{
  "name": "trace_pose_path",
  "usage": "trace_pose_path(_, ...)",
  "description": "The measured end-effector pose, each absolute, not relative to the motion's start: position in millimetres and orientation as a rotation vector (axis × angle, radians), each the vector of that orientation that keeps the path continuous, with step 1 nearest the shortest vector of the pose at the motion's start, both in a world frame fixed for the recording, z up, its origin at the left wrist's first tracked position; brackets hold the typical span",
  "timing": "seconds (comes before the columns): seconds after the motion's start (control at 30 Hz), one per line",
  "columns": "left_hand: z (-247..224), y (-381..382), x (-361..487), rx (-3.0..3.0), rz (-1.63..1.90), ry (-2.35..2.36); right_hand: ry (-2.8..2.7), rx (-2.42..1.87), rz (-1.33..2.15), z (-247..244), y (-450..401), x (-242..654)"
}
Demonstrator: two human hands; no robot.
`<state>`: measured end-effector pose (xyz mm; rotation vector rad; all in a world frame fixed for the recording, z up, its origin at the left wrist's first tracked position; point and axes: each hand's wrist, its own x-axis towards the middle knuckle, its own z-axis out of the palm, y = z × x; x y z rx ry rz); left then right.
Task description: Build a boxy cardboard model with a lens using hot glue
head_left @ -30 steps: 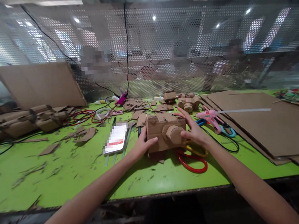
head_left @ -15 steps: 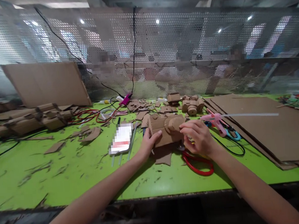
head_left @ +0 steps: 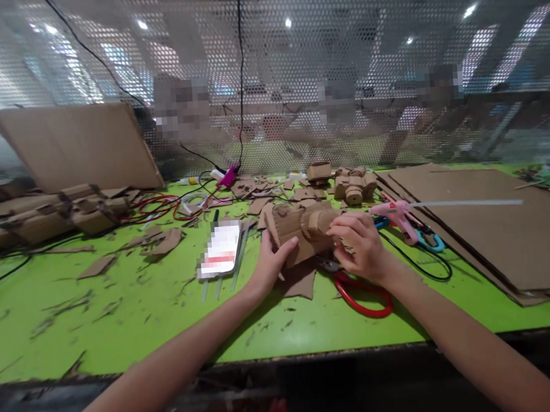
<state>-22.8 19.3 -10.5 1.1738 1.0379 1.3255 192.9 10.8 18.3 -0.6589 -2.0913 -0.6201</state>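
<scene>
A cardboard model camera (head_left: 299, 226) with a round lens part on its front is held above the table. My left hand (head_left: 274, 259) grips its left side, thumb across the front. At the lens end, my right hand (head_left: 360, 244) has its thumb and fingers pinched together; what lies between the fingertips is hidden. Below the model are a cardboard scrap (head_left: 302, 284) and red-handled scissors (head_left: 363, 297). A pink glue gun (head_left: 395, 213) with a long clear glue stick lies just beyond my right hand. Behind it all sits another cardboard model camera (head_left: 353, 187).
A phone (head_left: 221, 250) lies left of my hands beside clear glue sticks. Cardboard sheets (head_left: 488, 229) cover the right side. Cardboard models (head_left: 45, 225), cables and scraps crowd the left and back. A perforated metal screen (head_left: 288, 123) stands behind, with people beyond it.
The model camera has turned and tilted slightly in my left hand. My right hand stays pinched at its lens end. The whole view has shifted a little with the head.
</scene>
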Motion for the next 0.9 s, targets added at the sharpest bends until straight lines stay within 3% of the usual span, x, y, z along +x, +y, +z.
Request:
trace_pose_path(0.27, -13.7, 21.0, -29.8, 1.192, 1.265, 1.065, -1.931, -0.577, -0.66, 22.2, 3.0, 193.2)
trace_pose_path(0.47, -18.1, 23.1, -31.3, 1.111, 1.289, 1.05, -2.102, -0.791, -0.595, 22.9, 3.0, 186.3)
trace_pose_path(0.7, -13.0, 24.4, -31.9, 1.146, 1.257, 1.007, -1.924, -0.623, -0.699, 21.4, 2.6, 191.4)
trace_pose_path(0.9, -21.1, 34.7, -33.7, 1.057, 1.273, 0.969, -2.129, -0.747, -0.635, 19.6, 14.9, 176.8)
